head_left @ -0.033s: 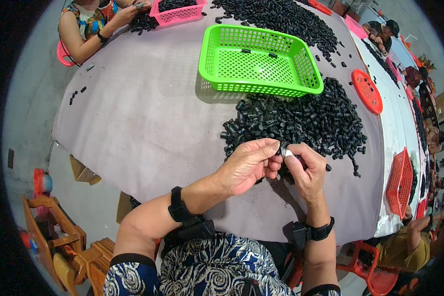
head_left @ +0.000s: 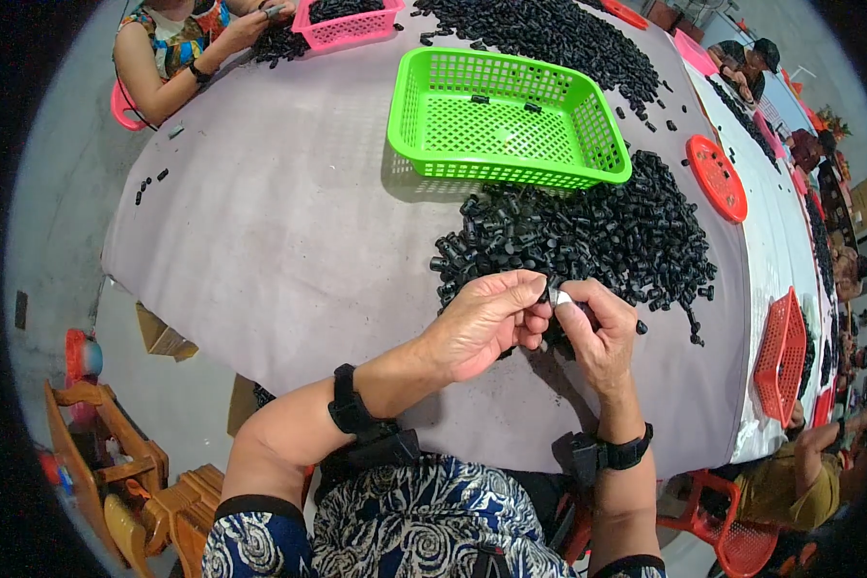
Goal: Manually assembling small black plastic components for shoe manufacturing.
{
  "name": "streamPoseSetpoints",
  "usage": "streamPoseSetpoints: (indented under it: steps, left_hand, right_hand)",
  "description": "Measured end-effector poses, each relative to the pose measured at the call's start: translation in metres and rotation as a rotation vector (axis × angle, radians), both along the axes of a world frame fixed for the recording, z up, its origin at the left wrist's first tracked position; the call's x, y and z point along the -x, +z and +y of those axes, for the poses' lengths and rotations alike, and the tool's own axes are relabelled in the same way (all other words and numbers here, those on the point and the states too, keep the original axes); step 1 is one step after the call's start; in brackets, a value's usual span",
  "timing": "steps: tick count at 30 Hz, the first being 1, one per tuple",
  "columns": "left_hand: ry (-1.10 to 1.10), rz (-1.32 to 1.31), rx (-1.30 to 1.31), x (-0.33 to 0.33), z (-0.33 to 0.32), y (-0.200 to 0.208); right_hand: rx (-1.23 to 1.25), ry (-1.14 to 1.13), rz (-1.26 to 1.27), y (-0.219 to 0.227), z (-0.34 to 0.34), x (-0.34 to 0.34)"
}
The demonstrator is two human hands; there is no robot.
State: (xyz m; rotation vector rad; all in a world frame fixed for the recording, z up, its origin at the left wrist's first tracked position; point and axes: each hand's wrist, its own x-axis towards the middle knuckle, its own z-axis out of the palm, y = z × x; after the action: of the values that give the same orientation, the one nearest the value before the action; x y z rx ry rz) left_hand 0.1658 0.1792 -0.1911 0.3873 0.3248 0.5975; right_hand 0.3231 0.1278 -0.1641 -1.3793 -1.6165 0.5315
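Hands (head_left: 549,323) pinched shut, small white part (head_left: 561,298)

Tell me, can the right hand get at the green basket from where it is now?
Probably yes. The green basket sits just beyond the heap of small black parts, open side up, nothing over it. The right hand, pinching a small piece with the left hand, would have to reach over the heap.

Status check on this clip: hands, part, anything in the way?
Left hand and right hand meet, pinching a small white-tipped piece. Black parts pile just beyond. Green basket behind the pile, nothing blocking.
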Motion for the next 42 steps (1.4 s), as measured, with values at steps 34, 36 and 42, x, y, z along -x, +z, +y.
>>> streamPoseSetpoints:
  steps: [34,36,42]
  left_hand:
    - [0.019,0.047,-0.076,-0.001,-0.001,-0.002]
    - [0.048,0.05,-0.038,-0.002,-0.005,-0.001]
    - [0.077,0.035,-0.066,-0.001,0.001,-0.001]
  right_hand:
    - [0.066,-0.197,0.087,-0.004,0.004,-0.001]
    - [0.05,-0.169,0.15,-0.009,0.003,-0.009]
    - [0.031,-0.048,0.134,-0.002,-0.002,-0.002]
